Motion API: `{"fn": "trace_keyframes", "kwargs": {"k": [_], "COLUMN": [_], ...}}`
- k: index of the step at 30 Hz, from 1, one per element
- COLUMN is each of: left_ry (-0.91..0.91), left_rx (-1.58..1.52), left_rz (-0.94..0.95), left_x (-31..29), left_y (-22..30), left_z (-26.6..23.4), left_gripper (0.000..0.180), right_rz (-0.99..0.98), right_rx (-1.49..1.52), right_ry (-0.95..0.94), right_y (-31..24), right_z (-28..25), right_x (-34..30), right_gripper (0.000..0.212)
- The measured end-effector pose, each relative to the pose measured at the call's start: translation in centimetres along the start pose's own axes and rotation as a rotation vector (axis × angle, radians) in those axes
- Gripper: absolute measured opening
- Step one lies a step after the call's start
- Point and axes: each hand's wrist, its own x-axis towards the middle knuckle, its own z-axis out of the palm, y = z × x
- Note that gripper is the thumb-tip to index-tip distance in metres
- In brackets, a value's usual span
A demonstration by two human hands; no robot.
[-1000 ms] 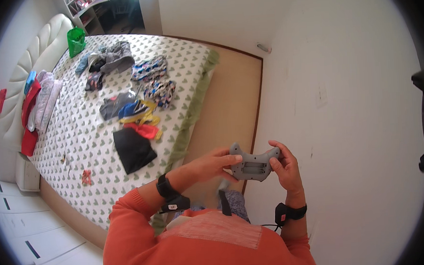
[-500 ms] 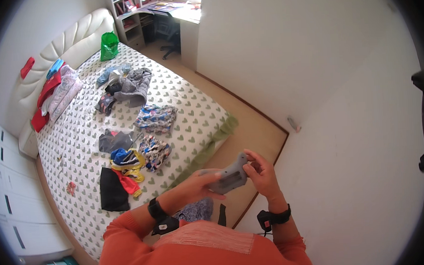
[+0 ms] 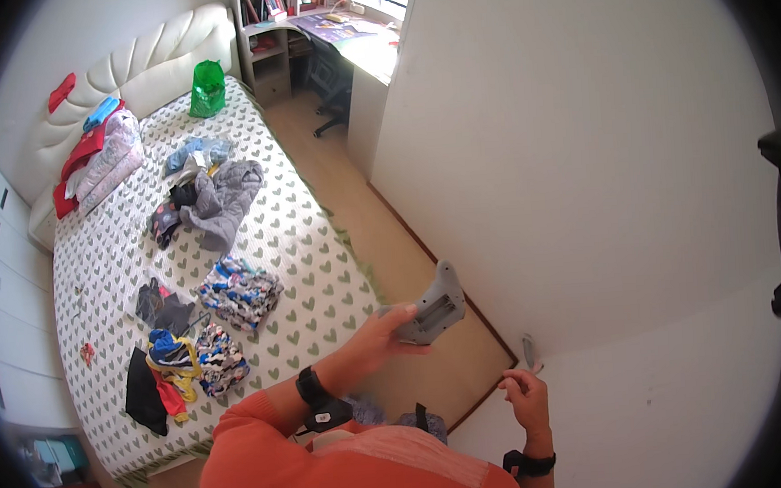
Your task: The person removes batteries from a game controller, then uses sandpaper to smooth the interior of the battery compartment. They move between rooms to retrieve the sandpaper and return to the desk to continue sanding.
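My left hand grips a grey game controller by one end, its back side toward me. A long dark recess that looks like a battery compartment shows in its back. The controller is held up over the floor strip between the bed and the wall. My right hand is apart from it, lower and to the right, in front of the white wall. Its fingers are curled together, and whether anything small lies in them I cannot make out.
A bed with a heart-patterned sheet fills the left side. On it lie a grey jacket, patterned clothes, dark trousers and a green bag. A desk and chair stand beyond. A small grey fixture sits low on the wall.
My right hand has let go of the controller and moved down and right. The left hand still holds it, moved slightly up and right. The view has turned, shifting the bed.
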Motion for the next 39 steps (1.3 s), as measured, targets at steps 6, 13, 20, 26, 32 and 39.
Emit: {"fn": "trace_keyframes", "kwargs": {"k": [6, 13, 20, 26, 32, 39], "left_ry": [0.122, 0.437, 0.581, 0.595, 0.467, 0.455], "left_rx": [-0.081, -0.059, -0.056, -0.073, -0.225, -0.126], "left_rz": [0.275, 0.711, 0.924, 1.001, 0.949, 0.877], "left_x": [12.0, 16.6, 20.9, 26.6, 33.9, 40.5], "left_y": [3.6, 9.6, 14.6, 22.9, 36.8, 53.4], "left_z": [-0.7, 0.2, 1.7, -5.3, -14.6, -21.2], "left_gripper": [0.05, 0.055, 0.055, 0.055, 0.055, 0.06], "right_rz": [-0.039, -0.371, -0.563, -0.666, -0.628, -0.828], "right_rx": [-0.093, -0.032, -0.104, -0.057, -0.234, -0.32], "right_ry": [-0.135, -0.515, -0.739, -0.823, -0.77, -0.714], "right_y": [3.0, -3.1, -12.3, -16.8, -23.0, -32.3], "right_z": [-4.9, -3.6, 2.0, 10.0, 18.8, 29.4], "right_x": [18.9, 39.2, 54.1, 65.2, 76.9, 88.1], "right_gripper": [0.018, 0.019, 0.019, 0.019, 0.016, 0.015]}}
